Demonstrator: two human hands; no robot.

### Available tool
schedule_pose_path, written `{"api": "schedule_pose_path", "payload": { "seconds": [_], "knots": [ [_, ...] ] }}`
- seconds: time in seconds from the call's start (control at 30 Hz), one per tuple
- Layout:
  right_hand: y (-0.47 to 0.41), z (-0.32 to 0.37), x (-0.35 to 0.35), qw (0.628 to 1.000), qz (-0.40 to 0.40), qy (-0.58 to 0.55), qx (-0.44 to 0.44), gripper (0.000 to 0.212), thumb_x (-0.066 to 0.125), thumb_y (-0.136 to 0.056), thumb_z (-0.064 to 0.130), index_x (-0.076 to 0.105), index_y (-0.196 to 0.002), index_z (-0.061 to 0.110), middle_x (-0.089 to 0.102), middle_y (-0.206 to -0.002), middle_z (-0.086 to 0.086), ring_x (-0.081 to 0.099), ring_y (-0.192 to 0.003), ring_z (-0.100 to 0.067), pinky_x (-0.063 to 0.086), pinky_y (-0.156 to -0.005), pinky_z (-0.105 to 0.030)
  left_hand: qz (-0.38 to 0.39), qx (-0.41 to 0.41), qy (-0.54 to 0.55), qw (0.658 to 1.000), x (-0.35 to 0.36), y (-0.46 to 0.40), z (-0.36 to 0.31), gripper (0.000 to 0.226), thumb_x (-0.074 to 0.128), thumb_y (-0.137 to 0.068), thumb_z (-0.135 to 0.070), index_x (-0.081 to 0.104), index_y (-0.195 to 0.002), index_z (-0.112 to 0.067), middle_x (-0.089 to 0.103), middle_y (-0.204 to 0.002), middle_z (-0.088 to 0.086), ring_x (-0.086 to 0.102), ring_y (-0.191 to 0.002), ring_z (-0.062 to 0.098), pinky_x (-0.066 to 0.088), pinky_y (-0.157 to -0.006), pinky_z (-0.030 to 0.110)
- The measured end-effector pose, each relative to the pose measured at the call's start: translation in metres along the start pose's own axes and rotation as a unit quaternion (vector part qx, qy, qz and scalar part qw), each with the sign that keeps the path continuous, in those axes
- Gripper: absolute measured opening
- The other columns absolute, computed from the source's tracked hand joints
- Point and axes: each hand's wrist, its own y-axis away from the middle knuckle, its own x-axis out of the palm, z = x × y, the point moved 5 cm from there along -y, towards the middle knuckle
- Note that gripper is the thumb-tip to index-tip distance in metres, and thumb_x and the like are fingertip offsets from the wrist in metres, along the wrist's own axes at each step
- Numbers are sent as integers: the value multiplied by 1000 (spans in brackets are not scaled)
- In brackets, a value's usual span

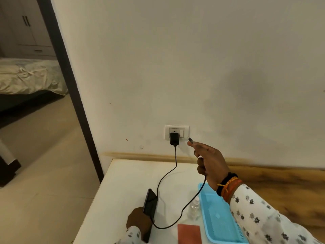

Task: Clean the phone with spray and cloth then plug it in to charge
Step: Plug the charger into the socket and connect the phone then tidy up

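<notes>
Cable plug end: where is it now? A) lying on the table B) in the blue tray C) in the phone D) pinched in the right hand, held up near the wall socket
D: the right hand pinches the plug end up by the socket, apart from the phone held in the left hand.

A plain off-white wall (175, 59) fills the middle. At nine o'clock, a dark door frame (70, 85) opens onto a beige tiled floor (44, 155) and a cream-covered bed (26, 78).

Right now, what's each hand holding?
Left hand: closed on the phone.
Right hand: closed on the charging cable, plug end up.
</notes>
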Motion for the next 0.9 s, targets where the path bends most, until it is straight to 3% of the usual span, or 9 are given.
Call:
{"api": "schedule_pose_path", "payload": {
  "seconds": [0.1,0.13,0.2,0.3,0.4,0.47,0.6,0.73,0.9],
  "knots": [
    [5,0,10,1000,13,-3,6,21,57,-96,23,77,-97,18,40,-71,0,24,-51,-10,19,-46,-27,-88,18,135,987,-46,0,1,14,71,-85,-25,67,-91,-13,70,-93,11,65,-94,33,51,-91,40],
    [8,0,15,1000,25,-9,8,21,57,-96,22,78,-95,18,40,-70,0,24,-50,-10,19,-45,-26,-119,26,218,968,-63,1,2,13,74,-82,-14,66,-92,-12,69,-90,14,65,-94,37,53,-90,47],
    [15,0,25,998,47,-25,15,21,58,-94,19,78,-89,18,46,-68,3,24,-48,-9,19,-43,-23,-139,52,386,910,-98,4,-7,31,73,-82,1,63,-110,-8,69,-102,21,65,-99,42,52,-94,56],
    [28,1,43,996,75,-33,25,15,63,-90,16,78,-89,17,55,-72,1,36,-50,-11,29,-44,-24,-57,130,587,797,-136,13,-48,53,66,-87,7,50,-136,-6,64,-119,26,66,-104,42,51,-96,60],
    [40,2,61,994,97,-46,36,11,67,-87,13,77,-91,11,63,-79,-4,57,-59,-15,50,-52,-28,40,211,661,719,-160,35,-106,50,61,-90,3,48,-137,-9,66,-110,22,68,-99,37,57,-85,56],
    [48,5,71,992,111,-45,35,11,66,-87,9,76,-92,10,67,-80,-7,64,-65,-19,55,-59,-31,97,243,687,678,-168,55,-140,54,63,-87,-1,48,-137,-14,67,-111,20,70,-102,38,57,-82,58],
    [62,11,81,993,118,-3,-1,12,67,-87,11,77,-87,16,72,-82,-10,70,-71,-21,59,-64,-35,184,264,692,646,-169,89,-189,61,67,-87,-15,43,-144,-11,62,-124,23,66,-111,42,54,-86,62],
    [69,15,82,994,103,24,-20,11,66,-88,13,76,-89,17,73,-80,-10,69,-66,-21,59,-61,-33,249,203,714,622,-153,102,-209,79,53,-89,-65,53,-136,-3,65,-121,24,68,-106,43,55,-89,59],
    [75,19,79,995,83,34,-34,13,65,-89,16,76,-82,19,72,-74,-9,66,-57,-18,57,-55,-30,257,183,736,599,-136,102,-209,82,31,-93,-73,57,-130,-5,68,-122,24,70,-103,40,58,-83,55]
  ]
}}
